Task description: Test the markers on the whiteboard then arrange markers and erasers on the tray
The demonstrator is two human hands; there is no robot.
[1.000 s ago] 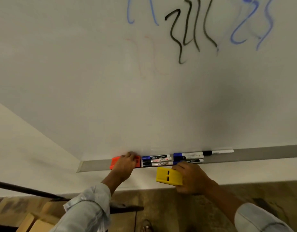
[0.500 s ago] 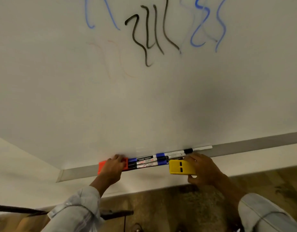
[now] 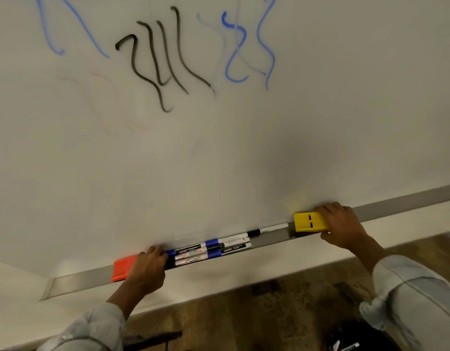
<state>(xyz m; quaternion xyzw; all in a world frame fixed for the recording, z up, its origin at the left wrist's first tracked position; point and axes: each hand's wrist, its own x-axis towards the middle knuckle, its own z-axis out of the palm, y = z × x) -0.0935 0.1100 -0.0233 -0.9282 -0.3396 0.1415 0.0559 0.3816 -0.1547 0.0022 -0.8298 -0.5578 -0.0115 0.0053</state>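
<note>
Down in the lower half of the frame, a grey tray (image 3: 401,205) runs along the foot of the whiteboard (image 3: 219,153). At lower left, the left hand (image 3: 146,268) has its grip clenched over the orange eraser (image 3: 122,269) on the tray, just beside the cluster of markers (image 3: 208,250) lying end to end at lower centre. At right of centre, the right hand (image 3: 343,225) is grasping the yellow eraser (image 3: 308,222), which sits on the tray, apart from the markers. Black, blue and faint red scribbles (image 3: 158,62) mark the board's upper part.
</note>
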